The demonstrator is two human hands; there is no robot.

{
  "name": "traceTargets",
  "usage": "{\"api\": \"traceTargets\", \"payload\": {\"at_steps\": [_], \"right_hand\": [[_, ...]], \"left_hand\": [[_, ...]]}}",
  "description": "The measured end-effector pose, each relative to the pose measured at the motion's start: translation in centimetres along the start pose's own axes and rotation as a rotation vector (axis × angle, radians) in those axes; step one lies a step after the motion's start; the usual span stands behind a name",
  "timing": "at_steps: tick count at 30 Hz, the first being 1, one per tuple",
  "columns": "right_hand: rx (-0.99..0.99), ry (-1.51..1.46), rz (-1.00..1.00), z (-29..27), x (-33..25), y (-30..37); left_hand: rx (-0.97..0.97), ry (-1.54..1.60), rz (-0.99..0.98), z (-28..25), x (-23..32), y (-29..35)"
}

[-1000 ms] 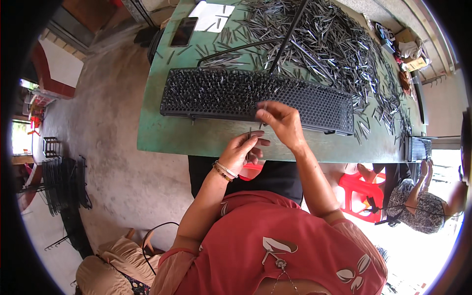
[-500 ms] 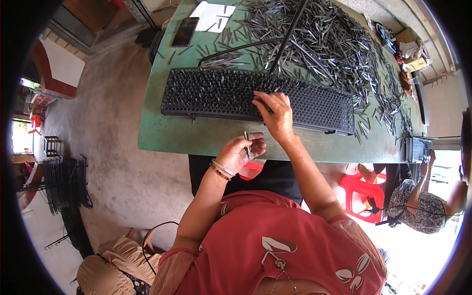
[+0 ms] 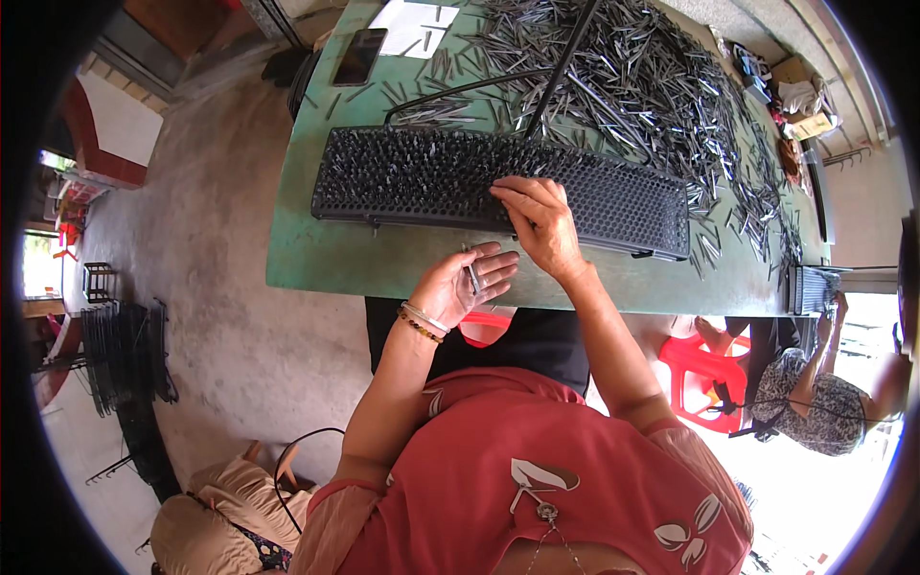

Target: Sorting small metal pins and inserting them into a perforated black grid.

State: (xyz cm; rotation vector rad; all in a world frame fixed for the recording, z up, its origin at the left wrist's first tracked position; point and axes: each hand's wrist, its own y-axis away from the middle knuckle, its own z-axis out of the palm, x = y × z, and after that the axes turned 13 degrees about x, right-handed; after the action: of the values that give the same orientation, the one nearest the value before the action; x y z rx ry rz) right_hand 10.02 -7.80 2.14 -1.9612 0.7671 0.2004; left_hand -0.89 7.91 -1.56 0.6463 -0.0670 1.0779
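A long black tray (image 3: 613, 206) full of round holes lies across the near part of the green table. Thin dark strips (image 3: 412, 172) stand upright in its left and middle holes. My right hand (image 3: 541, 225) is over the tray's middle, thumb and fingertips pinched together at the holes; whatever lies between them is hidden. In front of the tray, my left hand (image 3: 465, 283) is turned palm up with its fingers loosely spread. A thin metal strip (image 3: 473, 279) rests in it.
A large heap of loose dark strips (image 3: 652, 77) covers the table's far right. A black rod (image 3: 565, 72) slants over the table (image 3: 326, 254). A phone (image 3: 360, 57) lies by white paper (image 3: 422, 19). At the right, a person (image 3: 815, 402) sits near a red stool (image 3: 695, 369).
My left hand has opened out, its thumb lifting off the strips and its fingers spreading; fewer strips show in it. My right hand stays pinched at nearly the same place on the tray.
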Motion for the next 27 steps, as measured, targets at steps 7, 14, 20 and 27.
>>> {"api": "traceTargets", "payload": {"at_steps": [7,14,20,27], "right_hand": [[-0.055,-0.148,0.003,-0.1,0.2,-0.2],[-0.139,-0.175,-0.034,-2.3,-2.1,-0.7],[-0.319,-0.235,-0.217,-2.6,-3.8,1.0],[-0.11,-0.317,0.12,-2.6,-4.0,0.8]], "left_hand": [[0.016,-0.019,-0.001,0.6,-0.1,0.2],[0.063,0.038,0.031,-0.5,-0.1,-0.5],[0.052,0.129,-0.064,0.0,-0.2,-0.1],[-0.26,0.239,-0.144,0.3,-0.9,0.2]]}}
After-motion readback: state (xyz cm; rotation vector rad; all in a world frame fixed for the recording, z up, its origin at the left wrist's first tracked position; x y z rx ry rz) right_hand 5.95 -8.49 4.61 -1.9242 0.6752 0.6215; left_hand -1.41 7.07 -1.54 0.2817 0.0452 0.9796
